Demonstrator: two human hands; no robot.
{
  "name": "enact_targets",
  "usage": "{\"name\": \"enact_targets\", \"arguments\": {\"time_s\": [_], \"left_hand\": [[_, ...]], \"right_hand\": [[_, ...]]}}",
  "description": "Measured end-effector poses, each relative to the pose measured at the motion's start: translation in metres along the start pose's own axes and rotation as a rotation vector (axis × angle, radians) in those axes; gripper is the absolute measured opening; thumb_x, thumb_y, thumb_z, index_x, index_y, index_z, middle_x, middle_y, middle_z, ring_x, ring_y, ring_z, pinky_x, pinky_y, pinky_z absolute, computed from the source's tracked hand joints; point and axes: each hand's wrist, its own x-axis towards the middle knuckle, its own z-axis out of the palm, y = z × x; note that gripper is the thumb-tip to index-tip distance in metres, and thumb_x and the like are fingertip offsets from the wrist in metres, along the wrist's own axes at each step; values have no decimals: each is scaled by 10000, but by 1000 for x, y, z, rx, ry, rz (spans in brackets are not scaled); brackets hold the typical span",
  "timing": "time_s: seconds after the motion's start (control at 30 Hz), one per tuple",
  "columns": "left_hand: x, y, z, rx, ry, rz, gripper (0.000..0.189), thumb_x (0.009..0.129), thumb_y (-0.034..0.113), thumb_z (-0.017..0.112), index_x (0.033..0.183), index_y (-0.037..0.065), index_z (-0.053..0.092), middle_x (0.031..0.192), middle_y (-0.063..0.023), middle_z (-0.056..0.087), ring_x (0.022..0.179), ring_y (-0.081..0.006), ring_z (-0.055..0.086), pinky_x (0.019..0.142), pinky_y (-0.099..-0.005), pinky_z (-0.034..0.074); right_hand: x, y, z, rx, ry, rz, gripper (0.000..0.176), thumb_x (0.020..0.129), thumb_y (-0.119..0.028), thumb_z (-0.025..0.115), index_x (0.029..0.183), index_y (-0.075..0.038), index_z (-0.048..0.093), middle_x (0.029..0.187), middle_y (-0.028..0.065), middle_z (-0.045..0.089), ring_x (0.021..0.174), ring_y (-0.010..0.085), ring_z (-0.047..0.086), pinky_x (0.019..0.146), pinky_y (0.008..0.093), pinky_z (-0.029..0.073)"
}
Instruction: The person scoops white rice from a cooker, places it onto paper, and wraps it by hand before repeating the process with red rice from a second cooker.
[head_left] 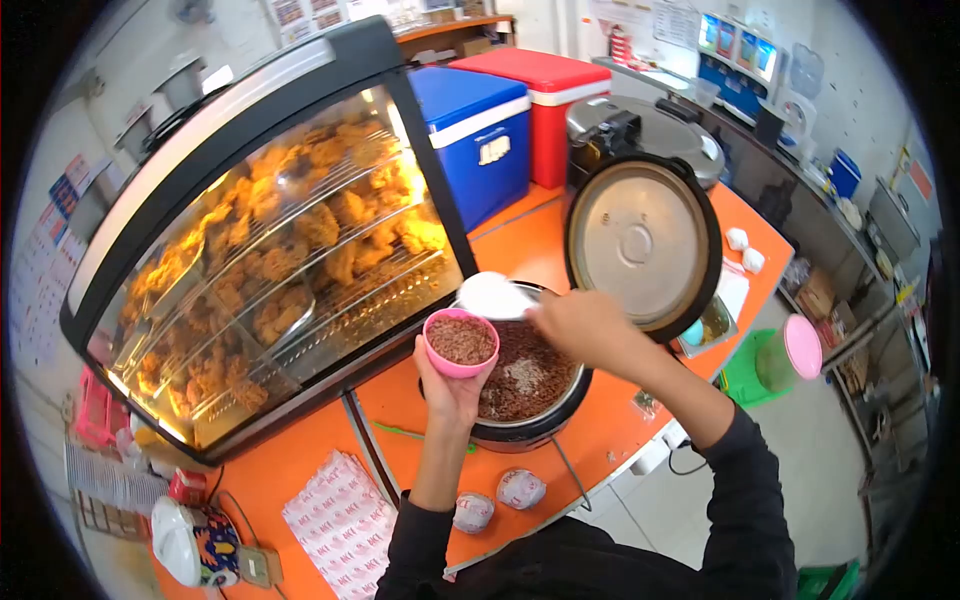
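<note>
My left hand (450,398) is closed around a small pink cup (459,370) filled level with brown rice. In my right hand (587,328) is a white rice paddle (490,297), its blade just above the cup's far rim. Both hands are over a large rice cooker (525,432) that holds brown rice (535,350) with a paler patch in the middle. The cooker's round lid (640,245) stands open behind my right hand. Two paper-wrapped rice balls (521,489) sit near the table's front edge, by my left forearm.
A lit glass warmer (280,250) with fried chicken fills the left. Printed wrapping paper (340,525) lies on the orange table (270,515). Behind are a blue cooler (480,150), a red cooler (560,130) and a metal pressure fryer (700,150). A pink-lidded bucket (785,355) stands right.
</note>
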Motion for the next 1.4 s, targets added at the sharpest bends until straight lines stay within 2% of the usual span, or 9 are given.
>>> {"name": "enact_targets", "arguments": {"time_s": [0.23,0.37,0.53,0.6,0.67,0.8,0.9,1.13,1.4], "left_hand": [[-69,47,-32,-498,-242,-41,707,837,587,363,1300,54,343,1284,-174,429,1204,-365,397,955,-478,407],[-126,39,-63,-415,48,234,579,892,476,335,1279,48,385,1289,-183,419,1160,-334,446,937,-443,424],[-201,33,-144,-146,578,518,484,930,392,290,1237,37,411,1252,-143,453,1122,-312,456,970,-427,339],[-232,38,-215,1106,896,620,410,905,312,381,1190,21,428,1242,-145,429,1175,-306,365,1002,-423,241],[-275,63,-257,1254,1066,566,462,762,111,579,1186,23,418,1218,-153,416,1182,-318,322,1005,-435,186],[-350,99,-332,1949,878,47,822,636,418,711,1304,92,360,1379,-116,317,1281,-331,243,998,-585,164],[-363,96,-371,1917,637,-72,965,592,550,688,1364,128,292,1429,-63,262,1330,-294,183,997,-622,113],[-368,94,-382,1692,692,46,946,584,497,717,1356,133,307,1424,-74,266,1325,-277,215,1015,-608,107],[-394,130,-423,1723,251,146,298,638,320,704,935,303,696,1270,69,492,1219,-241,374,981,-437,268]], "right_hand": [[7,4,94,-320,37,-129,236,802,-206,578,942,-17,605,988,140,560,857,284,558,741,421,424],[-30,-134,80,975,149,-294,385,915,-277,417,1179,-12,508,1188,174,475,1129,287,450,950,393,339],[-91,-258,187,2067,-465,223,506,937,-401,294,1302,-57,366,1310,134,403,1211,269,397,979,364,362],[-106,-283,221,2255,-687,451,513,932,-409,302,1299,-57,367,1300,137,415,1191,271,422,946,369,405],[-113,-299,264,2673,-1506,352,531,902,-440,351,1282,-70,380,1299,131,423,1133,246,479,888,385,455],[-108,-349,305,2043,-681,361,495,836,-372,463,1215,-56,424,1214,110,462,1063,254,515,847,378,473],[-102,-384,307,803,-128,-544,503,681,-259,675,1145,-129,527,1201,146,425,1080,327,418,899,433,387],[-107,-406,324,658,-113,-460,604,622,-259,730,1177,-168,512,1222,134,415,1107,352,397,908,445,354],[-10,-194,76,1,552,41,502,699,-249,691,1127,-52,515,1161,175,510,1103,336,464,914,416,379]]}}
